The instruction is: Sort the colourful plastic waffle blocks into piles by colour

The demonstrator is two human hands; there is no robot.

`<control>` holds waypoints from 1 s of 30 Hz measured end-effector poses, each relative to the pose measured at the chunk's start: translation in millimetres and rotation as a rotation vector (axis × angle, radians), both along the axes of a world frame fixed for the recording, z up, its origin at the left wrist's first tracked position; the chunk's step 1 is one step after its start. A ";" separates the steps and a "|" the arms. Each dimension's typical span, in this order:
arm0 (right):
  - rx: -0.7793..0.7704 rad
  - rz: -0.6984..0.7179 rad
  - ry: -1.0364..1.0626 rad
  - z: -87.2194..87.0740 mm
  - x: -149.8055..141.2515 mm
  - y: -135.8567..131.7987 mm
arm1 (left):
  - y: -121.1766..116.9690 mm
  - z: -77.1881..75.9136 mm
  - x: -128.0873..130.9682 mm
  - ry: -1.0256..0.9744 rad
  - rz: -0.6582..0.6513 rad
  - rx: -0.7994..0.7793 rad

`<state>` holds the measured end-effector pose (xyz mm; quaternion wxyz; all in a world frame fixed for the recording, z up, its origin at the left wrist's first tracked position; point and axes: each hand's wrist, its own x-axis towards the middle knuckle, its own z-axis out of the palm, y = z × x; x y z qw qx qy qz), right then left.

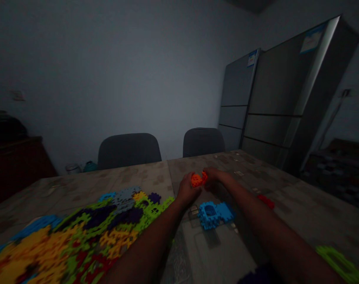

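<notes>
Above the middle of the table, my left hand point(187, 188) is closed on an orange toothed building piece point(196, 180). My right hand point(214, 174) pinches a smaller red-orange building piece point(204, 177) right beside it; whether the two are joined I cannot tell. Nearer to me, between my forearms, rests a blue block built of toothed pieces point(210, 215), with a square opening and a flat part sticking out to the right. A red piece point(266, 201) lies beyond my right forearm.
A heap of interlocking pieces in several colours point(120, 217) covers the table's left side. A lime green frame piece point(340, 263) and a dark purple piece point(260, 275) lie at the near right. Two grey chairs point(129, 150) stand across the table point(149, 173); a fridge point(274, 94) is behind.
</notes>
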<state>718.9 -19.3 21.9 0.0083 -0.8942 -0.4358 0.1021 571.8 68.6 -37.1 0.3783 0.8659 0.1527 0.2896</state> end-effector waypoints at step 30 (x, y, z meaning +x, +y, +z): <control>0.118 0.021 0.173 32.4 -21.2 -27.6 | 0.7 3.1 -1.5 -0.012 -0.011 -0.113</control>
